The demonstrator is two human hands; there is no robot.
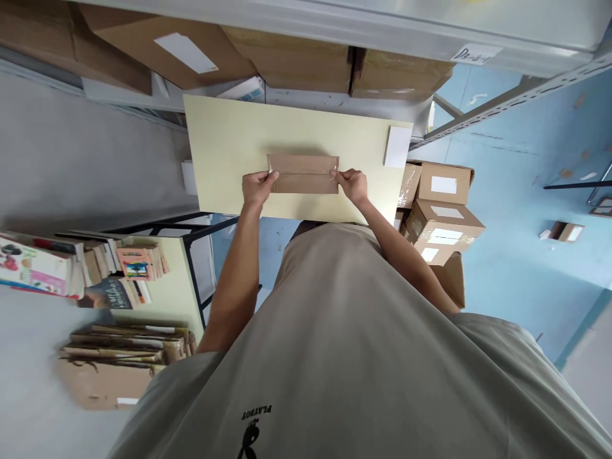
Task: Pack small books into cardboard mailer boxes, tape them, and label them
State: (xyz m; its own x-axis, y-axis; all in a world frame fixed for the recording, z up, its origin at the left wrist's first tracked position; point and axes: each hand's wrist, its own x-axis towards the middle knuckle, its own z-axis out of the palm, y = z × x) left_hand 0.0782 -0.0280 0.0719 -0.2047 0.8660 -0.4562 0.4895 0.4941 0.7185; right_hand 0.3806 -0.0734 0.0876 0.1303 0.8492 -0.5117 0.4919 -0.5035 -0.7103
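Observation:
A small brown cardboard box (306, 174), long and narrow with a seam along its middle, is between my two hands over the pale yellow tabletop (224, 140). Clear tape glints at both of its short ends. My left hand (258, 187) grips the left end, thumb on top and fingers curled at the side. At the opposite end, my right hand (352, 185) pinches the edge near the tape. Whether the box rests on the table or is held slightly above it, I cannot tell. A white pad or flat card (398, 146) lies at the table's right end.
A metal shelf (335, 19) with large cartons (306, 60) runs behind the table. Taped cartons (447, 220) are stacked on the right. To the left, a second table (179, 290) bears books (138, 262) and folded cardboard (109, 376). Small boxes (564, 231) lie on the blue floor.

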